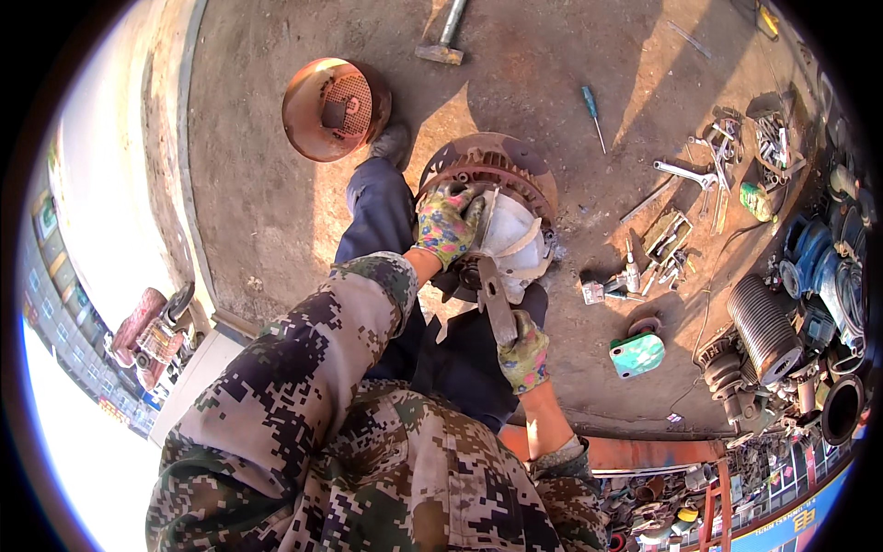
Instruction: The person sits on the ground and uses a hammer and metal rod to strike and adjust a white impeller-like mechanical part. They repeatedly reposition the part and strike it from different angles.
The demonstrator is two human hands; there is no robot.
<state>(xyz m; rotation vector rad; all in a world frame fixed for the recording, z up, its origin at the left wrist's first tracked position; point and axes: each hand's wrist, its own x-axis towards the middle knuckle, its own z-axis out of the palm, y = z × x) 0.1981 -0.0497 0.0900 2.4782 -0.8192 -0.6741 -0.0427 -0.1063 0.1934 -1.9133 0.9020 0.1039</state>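
Between my legs stands a round, rusty motor part with a toothed ring and a wide flange. A pale grey, crumpled piece sits on its near right side. My left hand, in a floral work glove, grips the left side of the motor part; its fingertips are partly hidden. In a matching glove, my right hand is closed around the lower end of a flat metal bar. The bar's upper end reaches the near side of the motor part, and I cannot tell whether it touches.
A rusty round housing lies by my left foot, with a hammer farther off. To the right are a screwdriver, wrenches, a metal toolbox and a green part. Coils and machine parts crowd the far right.
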